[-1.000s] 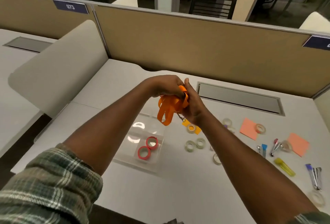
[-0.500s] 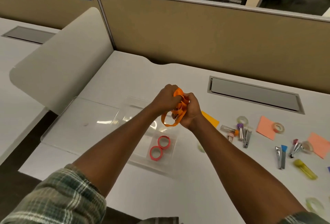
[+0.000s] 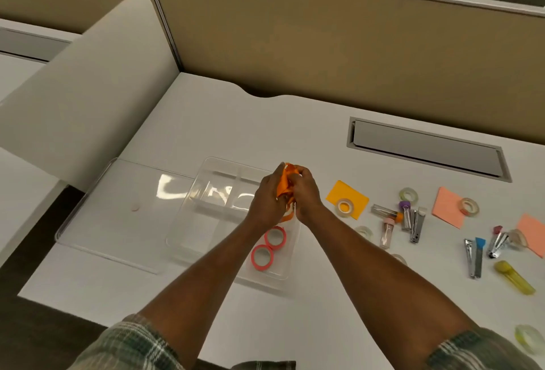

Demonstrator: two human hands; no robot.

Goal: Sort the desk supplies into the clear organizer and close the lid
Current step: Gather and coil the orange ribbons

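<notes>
My left hand point(image 3: 267, 198) and my right hand point(image 3: 306, 192) both grip a bunched orange ribbon point(image 3: 284, 182) just above the clear organizer point(image 3: 188, 234). A loop of the ribbon hangs below my hands. Two pink tape rolls point(image 3: 268, 247) lie in the organizer's near right compartment. The clear lid point(image 3: 118, 207) lies flat on the desk to the organizer's left. Right of my hands lie an orange sticky note point(image 3: 352, 195) with a clear tape roll point(image 3: 344, 207) on it, several nail clippers point(image 3: 415, 222) and capped tubes, more tape rolls and pink sticky notes point(image 3: 446, 206).
A beige partition wall point(image 3: 324, 45) runs along the desk's far edge. A grey cable hatch point(image 3: 424, 148) is set in the desk at the back right. A curved white divider point(image 3: 88, 89) stands at the left. A yellow tube point(image 3: 514, 276) lies near the right edge.
My hands have come down toward the organizer, and the ribbon is bunched tighter between them, with less hanging loose. The view has tilted down.
</notes>
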